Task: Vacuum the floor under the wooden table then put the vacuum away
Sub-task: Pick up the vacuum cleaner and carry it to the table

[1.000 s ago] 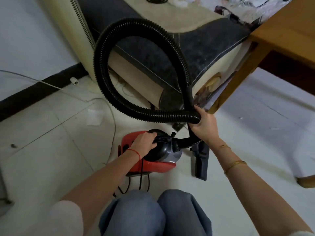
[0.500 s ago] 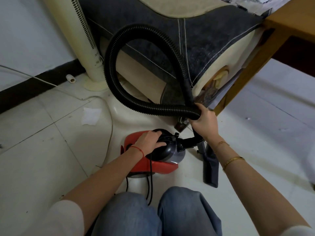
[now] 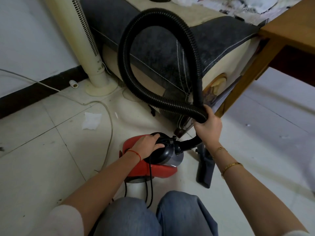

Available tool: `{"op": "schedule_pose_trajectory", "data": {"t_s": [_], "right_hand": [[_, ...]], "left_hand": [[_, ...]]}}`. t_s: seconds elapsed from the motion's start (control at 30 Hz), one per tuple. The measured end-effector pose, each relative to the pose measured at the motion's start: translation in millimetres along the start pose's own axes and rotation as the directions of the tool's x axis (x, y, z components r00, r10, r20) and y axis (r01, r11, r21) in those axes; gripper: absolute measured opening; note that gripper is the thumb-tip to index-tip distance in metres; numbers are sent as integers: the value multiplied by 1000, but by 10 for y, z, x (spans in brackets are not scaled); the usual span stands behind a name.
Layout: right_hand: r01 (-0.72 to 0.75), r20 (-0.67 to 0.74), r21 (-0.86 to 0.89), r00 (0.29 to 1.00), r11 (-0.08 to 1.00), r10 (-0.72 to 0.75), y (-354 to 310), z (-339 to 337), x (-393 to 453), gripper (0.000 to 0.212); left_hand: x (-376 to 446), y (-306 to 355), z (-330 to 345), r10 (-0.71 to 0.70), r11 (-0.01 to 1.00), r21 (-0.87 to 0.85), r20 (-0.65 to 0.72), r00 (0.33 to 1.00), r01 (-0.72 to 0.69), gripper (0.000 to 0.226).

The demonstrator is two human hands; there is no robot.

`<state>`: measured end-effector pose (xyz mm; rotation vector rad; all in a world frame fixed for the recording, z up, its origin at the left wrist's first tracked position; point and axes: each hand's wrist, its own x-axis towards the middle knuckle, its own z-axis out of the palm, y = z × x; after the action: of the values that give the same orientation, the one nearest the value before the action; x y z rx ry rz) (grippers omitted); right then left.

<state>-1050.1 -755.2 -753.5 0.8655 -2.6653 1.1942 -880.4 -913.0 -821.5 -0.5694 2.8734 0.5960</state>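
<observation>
A small red and black canister vacuum (image 3: 158, 169) sits on the white tiled floor just ahead of my knees. My left hand (image 3: 147, 146) rests on its black top, fingers curled over the handle. Its black ribbed hose (image 3: 129, 48) rises in a big loop in front of the sofa. My right hand (image 3: 208, 126) grips the hose where the loop crosses itself, near the wand. The dark floor nozzle (image 3: 205, 169) lies on the tiles right of the canister. The wooden table (image 3: 293, 29) stands at the upper right, one leg (image 3: 245, 82) slanting down to the floor.
A dark grey and cream sofa (image 3: 170, 53) fills the centre back. A cream tower fan (image 3: 81, 40) stands left of it by the wall. A white cable (image 3: 109, 120) and a crumpled tissue (image 3: 91, 120) lie on the floor at left. The vacuum's black cord (image 3: 150, 189) hangs by my knees.
The view has shifted a little, so the fan and sofa show more fully. Both hands stay in the same holds on the canister and the hose; the loop stands slightly higher.
</observation>
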Motion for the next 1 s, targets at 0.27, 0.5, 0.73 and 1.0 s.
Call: {"op": "schedule_pose_trajectory", "data": {"t_s": [0.27,0.5,0.73,1.0], "right_hand": [[-115,-43,135,992,984,121,84,64,107,55],[-67,33,152,997,986,63,153,25,145,86],[176,61,-73,983,982,-172,116,-83,11,125],[605,187,-201,796,770,-576,-313,-203,-142,116]], "left_hand": [[142,133,-26,-2,999,54,96,995,-4,41],[137,133,3,23,998,61,65,998,-27,35],[22,169,10,67,944,325,-48,997,-48,21],[-268,270,-148,153,804,590,-78,985,-78,18]]}}
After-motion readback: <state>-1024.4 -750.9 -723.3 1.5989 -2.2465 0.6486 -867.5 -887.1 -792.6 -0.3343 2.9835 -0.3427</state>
